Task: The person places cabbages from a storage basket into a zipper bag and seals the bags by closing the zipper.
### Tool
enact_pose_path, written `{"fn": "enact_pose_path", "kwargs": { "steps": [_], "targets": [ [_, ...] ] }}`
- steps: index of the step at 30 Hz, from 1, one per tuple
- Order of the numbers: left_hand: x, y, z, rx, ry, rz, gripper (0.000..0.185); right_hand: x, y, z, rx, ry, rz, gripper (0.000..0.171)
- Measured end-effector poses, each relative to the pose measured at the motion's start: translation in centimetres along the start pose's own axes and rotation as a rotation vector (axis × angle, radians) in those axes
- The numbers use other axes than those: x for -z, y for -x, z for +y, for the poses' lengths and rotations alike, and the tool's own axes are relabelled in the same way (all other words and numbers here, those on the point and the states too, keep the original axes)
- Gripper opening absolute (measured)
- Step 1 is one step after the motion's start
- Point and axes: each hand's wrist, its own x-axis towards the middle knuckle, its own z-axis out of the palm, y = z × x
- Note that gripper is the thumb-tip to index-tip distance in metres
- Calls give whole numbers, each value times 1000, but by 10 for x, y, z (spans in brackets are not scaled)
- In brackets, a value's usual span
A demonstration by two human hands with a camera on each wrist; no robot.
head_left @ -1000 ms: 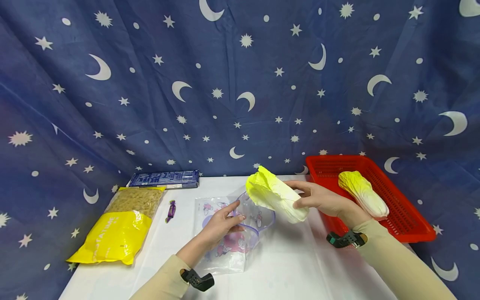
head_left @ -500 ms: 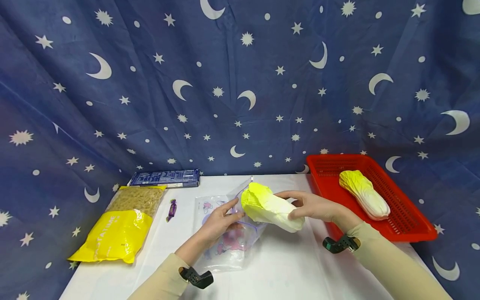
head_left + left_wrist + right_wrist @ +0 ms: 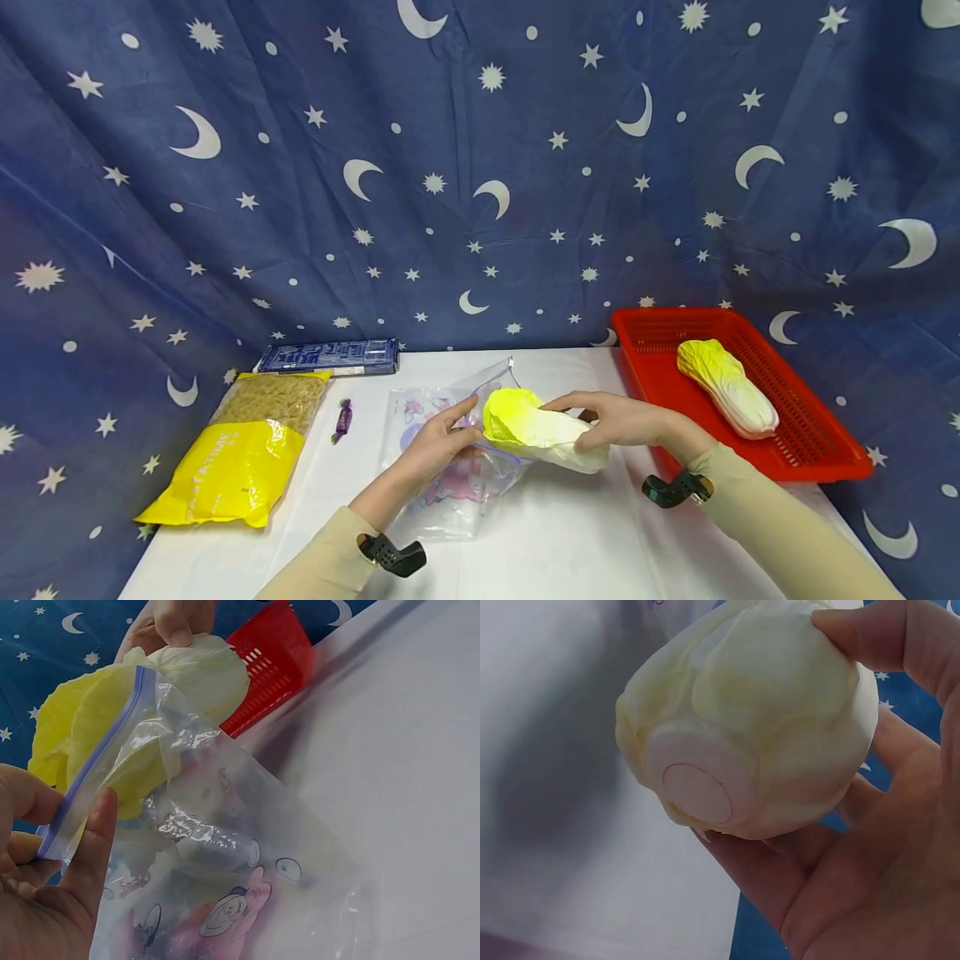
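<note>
My right hand (image 3: 618, 421) grips a napa cabbage (image 3: 551, 433) round its white base, seen end-on in the right wrist view, where the cabbage (image 3: 742, 727) fills the upper middle. The yellow leafy end points left, at the mouth of a clear zip bag (image 3: 450, 492) printed with pink cartoon figures. My left hand (image 3: 438, 446) pinches the purple zip edge between thumb and fingers; the left wrist view shows this edge (image 3: 97, 757) and the cabbage leaves (image 3: 82, 727) behind the clear plastic. How deep the leaves sit inside the bag is hard to tell.
A red plastic basket (image 3: 817, 433) at the right holds another napa cabbage (image 3: 727, 387). Toward the left lie a yellow pasta bag (image 3: 232, 467), a purple-wrapped candy (image 3: 342, 421) and a flat blue packet (image 3: 330, 357). A blue curtain hangs behind the white table (image 3: 585, 542).
My right hand has brought the cabbage left and down to the bag's mouth, and the cabbage has tipped flatter. The left hand stays at the zip edge while the bag's mouth has shifted around the leaves.
</note>
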Motion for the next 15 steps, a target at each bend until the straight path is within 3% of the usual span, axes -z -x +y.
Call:
{"fn": "enact_pose_path", "kwargs": {
  "steps": [9,15],
  "targets": [
    [0,-1,-1,-14,-84,-8,69,3,-4,2,-69,21,-20,64],
    [-2,-1,1,-72,-132,-39,67,3,-8,2,-103,70,-25,62]
  ]
}}
